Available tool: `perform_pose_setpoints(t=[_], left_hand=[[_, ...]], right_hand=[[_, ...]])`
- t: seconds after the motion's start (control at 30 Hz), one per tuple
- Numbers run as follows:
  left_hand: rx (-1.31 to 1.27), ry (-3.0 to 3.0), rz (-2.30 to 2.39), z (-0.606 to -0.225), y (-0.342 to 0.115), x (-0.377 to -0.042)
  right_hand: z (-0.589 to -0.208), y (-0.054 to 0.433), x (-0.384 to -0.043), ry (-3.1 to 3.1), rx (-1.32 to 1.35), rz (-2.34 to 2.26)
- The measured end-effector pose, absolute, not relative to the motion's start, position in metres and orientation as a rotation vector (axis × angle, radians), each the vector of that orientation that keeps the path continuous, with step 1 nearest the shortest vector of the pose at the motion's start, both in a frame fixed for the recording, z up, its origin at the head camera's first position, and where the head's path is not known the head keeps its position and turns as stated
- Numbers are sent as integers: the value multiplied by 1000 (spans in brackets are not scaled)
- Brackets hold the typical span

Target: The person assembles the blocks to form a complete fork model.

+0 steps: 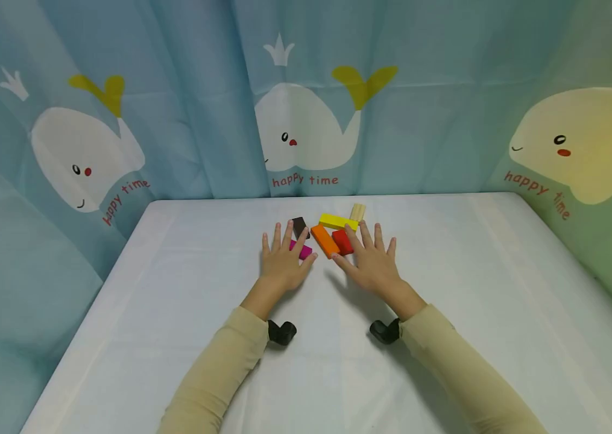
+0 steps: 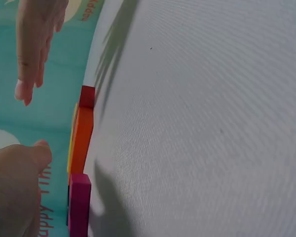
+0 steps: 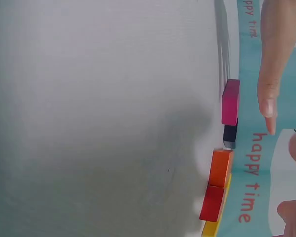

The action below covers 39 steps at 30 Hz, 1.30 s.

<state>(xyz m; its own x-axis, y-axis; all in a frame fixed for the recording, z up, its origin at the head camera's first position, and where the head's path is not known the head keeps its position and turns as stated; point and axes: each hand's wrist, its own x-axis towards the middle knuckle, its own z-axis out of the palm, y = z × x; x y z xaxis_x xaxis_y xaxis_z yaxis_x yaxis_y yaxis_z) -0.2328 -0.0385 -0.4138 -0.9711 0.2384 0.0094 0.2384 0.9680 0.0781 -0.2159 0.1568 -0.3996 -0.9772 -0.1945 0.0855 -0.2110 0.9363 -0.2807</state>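
Both hands hover above a small cluster of coloured blocks, fingers spread and straight, holding nothing. My left hand (image 1: 282, 264) is over the magenta block (image 1: 304, 250), partly covering it, with the black block (image 1: 299, 227) just beyond its fingertips. My right hand (image 1: 373, 262) stands near the red block (image 1: 343, 242) and the orange block (image 1: 325, 242). Past its fingers lie the yellow block (image 1: 338, 222) and a pale wooden block (image 1: 357, 212). In the left wrist view the magenta block (image 2: 79, 205) lies on the table, lower than the thumb.
A white-covered table (image 1: 175, 289) spreads around the blocks. Behind it hangs a blue curtain (image 1: 202, 120) printed with whales. Black wrist cameras (image 1: 282, 333) stick out inward from both sleeves.
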Motion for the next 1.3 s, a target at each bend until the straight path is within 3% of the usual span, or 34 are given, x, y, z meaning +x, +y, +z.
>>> perform_pose_setpoints(t=[0.33,0.7,1.3], left_hand=[[433,3083,118,-416,-27,-242],[546,3065,83,-423,-19,-252],[825,2940,141,-426,-12,-272]], right_hand=[[-402,155,-226,-3097,277,459],[-407,157,-236,-2913,414,605],[-407,151,-252,-2995,343,680]])
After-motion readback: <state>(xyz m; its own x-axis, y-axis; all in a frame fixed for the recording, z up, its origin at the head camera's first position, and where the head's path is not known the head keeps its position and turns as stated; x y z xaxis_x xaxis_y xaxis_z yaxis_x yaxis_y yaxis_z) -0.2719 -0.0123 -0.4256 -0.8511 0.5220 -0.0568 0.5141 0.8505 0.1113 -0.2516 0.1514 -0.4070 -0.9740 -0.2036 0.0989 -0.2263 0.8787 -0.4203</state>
